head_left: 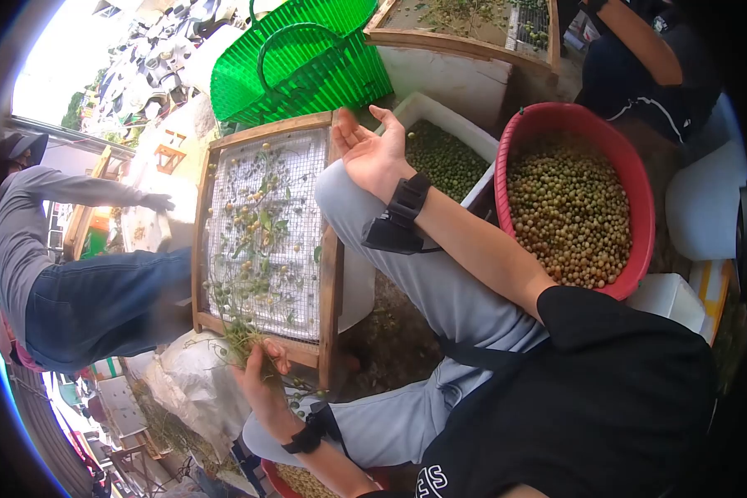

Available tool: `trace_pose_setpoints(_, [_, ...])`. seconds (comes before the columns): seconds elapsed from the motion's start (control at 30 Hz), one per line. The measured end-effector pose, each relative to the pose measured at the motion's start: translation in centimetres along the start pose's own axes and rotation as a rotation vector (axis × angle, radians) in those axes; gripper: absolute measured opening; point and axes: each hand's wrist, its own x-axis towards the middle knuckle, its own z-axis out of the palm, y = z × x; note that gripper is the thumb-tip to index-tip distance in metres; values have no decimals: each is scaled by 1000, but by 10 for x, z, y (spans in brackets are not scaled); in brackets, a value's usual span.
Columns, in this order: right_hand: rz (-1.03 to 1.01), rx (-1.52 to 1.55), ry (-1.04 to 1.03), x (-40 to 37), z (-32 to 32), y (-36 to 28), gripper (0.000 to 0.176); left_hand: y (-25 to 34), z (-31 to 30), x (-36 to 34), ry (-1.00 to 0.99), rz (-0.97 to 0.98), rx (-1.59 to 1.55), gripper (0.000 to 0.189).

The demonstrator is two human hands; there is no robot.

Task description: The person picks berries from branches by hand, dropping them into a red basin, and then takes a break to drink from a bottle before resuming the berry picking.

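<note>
My left hand is closed around a bunch of thin green plant stems at the near end of a wood-framed wire-mesh screen. Small round fruits hang among these stems. My right hand is held palm up with fingers loosely apart and nothing in it, beside the screen's far corner and above my knee. Scattered over the mesh lie leaves, stems and small yellow-green fruits.
Beside my right arm stand a white box of green fruits and a red basket of paler ones. A green woven basket and another framed screen are beyond. One person bends at left; another is at upper right.
</note>
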Motion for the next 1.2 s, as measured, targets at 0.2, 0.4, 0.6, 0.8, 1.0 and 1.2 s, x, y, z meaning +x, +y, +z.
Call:
trace_pose_setpoints(0.2, [277,-814,-452,-53,5,49,32,-10,-6,9,-106,-51,-126,11])
trace_pose_setpoints(0.4, [447,-1303,-930,-68,-26,89,32,-9,12,5,-144,-48,-87,16])
trace_pose_setpoints(0.6, [440,-1491,-953,-68,-24,87,30,1,21,-2,-175,-10,42,29])
trace_pose_setpoints(0.8, [474,-1526,-988,-66,-22,81,26,7,3,-3,-96,32,-2,29])
trace_pose_setpoints(1.0, [585,-1336,-887,-65,-13,69,24,11,-13,-3,-143,74,-81,31])
trace_pose_setpoints(1.2, [624,-1170,-817,-60,-10,63,24,18,-15,-8,-176,90,-65,32])
